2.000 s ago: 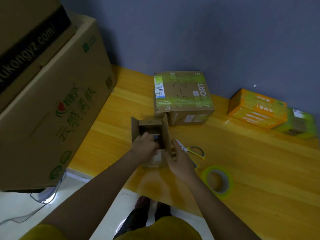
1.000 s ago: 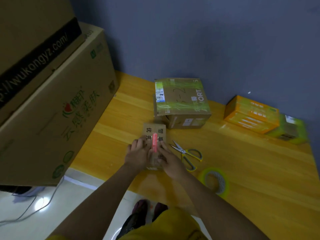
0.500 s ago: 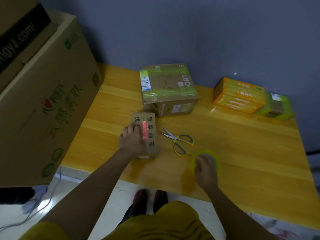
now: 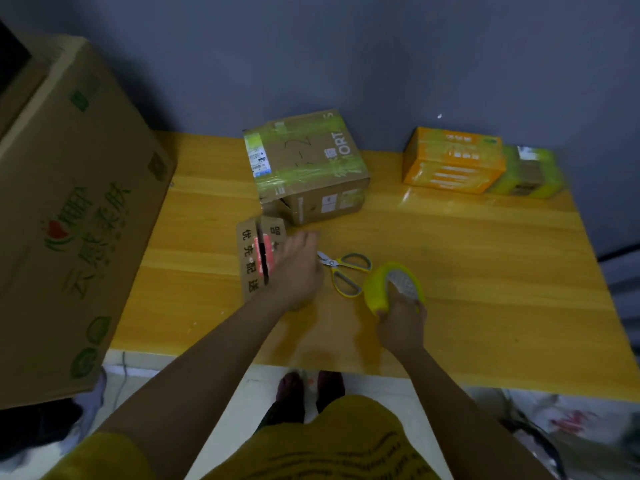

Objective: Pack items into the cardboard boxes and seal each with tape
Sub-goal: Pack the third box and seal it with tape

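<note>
**Small box held flat, tape roll lifted off bench**

I log the largest item first: a big printed carton fills the left of the frame, standing at the left end of the yellow wooden bench. At upper centre sits a medium cardboard box, wrapped in green tape, against the wall. At upper right an orange box lies beside a green-wrapped package.

At centre frame lies the small cardboard box, its top flaps folded down but the seam gaping, something red showing in the gap. My left hand rests on its right half, fingers extended forward; they are blurred.

Just right of that hand, yellow-handled scissors lie flat on the bench, blades toward the small box.

At lower centre-right, my right hand grips the yellow-green tape roll, tilted up off the bench, core facing the camera.
</note>
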Tool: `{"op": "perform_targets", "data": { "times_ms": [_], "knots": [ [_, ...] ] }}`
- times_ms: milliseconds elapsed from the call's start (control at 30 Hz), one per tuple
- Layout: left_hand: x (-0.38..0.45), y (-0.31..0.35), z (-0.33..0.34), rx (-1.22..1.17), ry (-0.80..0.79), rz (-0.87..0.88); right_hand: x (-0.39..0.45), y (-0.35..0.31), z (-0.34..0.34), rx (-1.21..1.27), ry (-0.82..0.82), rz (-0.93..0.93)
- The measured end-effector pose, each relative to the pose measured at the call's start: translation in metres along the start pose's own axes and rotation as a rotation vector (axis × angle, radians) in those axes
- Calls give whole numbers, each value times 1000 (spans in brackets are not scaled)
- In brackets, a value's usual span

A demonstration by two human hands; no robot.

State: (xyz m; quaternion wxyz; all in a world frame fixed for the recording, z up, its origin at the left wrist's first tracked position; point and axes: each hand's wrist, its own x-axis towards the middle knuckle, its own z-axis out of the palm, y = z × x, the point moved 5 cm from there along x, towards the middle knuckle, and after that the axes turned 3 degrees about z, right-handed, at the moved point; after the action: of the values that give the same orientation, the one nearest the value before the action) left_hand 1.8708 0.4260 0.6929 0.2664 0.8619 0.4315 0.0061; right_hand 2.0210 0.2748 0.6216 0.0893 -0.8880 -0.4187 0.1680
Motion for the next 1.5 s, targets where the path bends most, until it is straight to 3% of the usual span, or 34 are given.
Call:
{"op": "perform_targets", "data": {
  "times_ms": [100,167,467,767,967,1100,1233,1400,1500],
  "knots": [
    [14,36,-1,-318,-197,95,-2,-21,-22,307,92,-220],
    [23,54,-8,-323,-248,171,-2,-36,-38,410,30,-283],
    [20,63,-52,-84,73,329,12,-67,-67,596,69,-206],
    [15,37,-92,-346,303,204,17,-103,-87,473,53,-424],
    [0,38,-108,-214,528,286,21,-120,-97,427,69,-504],
    [-3,39,-107,-62,525,230,16,-133,-101,438,97,-575],
    [-9,30,-113,60,564,185,20,-143,-92,544,-22,-576],
    [-7,-5,-117,-71,566,71,27,-158,-96,636,-104,-527],
    [-3,-21,-119,-245,503,104,24,-169,-98,599,-129,-537]
  ]
}}
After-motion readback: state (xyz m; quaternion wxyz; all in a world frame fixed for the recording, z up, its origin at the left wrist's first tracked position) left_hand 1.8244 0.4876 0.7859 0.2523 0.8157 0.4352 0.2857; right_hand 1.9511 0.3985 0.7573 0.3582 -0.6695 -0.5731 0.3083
